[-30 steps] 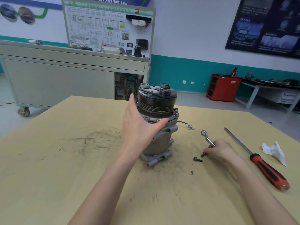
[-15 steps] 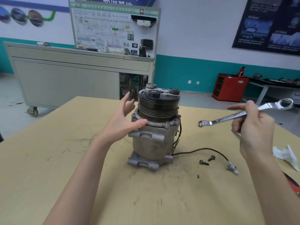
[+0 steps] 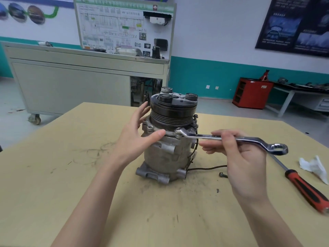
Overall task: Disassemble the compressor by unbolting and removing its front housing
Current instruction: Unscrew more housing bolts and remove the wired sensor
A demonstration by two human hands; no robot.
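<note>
Right grip (image 3: 243, 157) holds the shaft of a chrome ring wrench (image 3: 249, 140), fingers curled round it, with the far ring set on a bolt head at the flange of the front housing (image 3: 150, 128); held out sideways, the long offset handle probably gives leverage. Left grip (image 3: 135, 138) is wide, straight fingers and thumb braced against the flange, apparently to keep the compressor (image 3: 165, 154) from twisting. It stands upright mid-bench (image 3: 53, 175): dull cast grey body below, dark ribbed pulley (image 3: 173, 111) on top. One small dark bolt (image 3: 222, 174) lies loose near its black wire (image 3: 204, 169)
</note>
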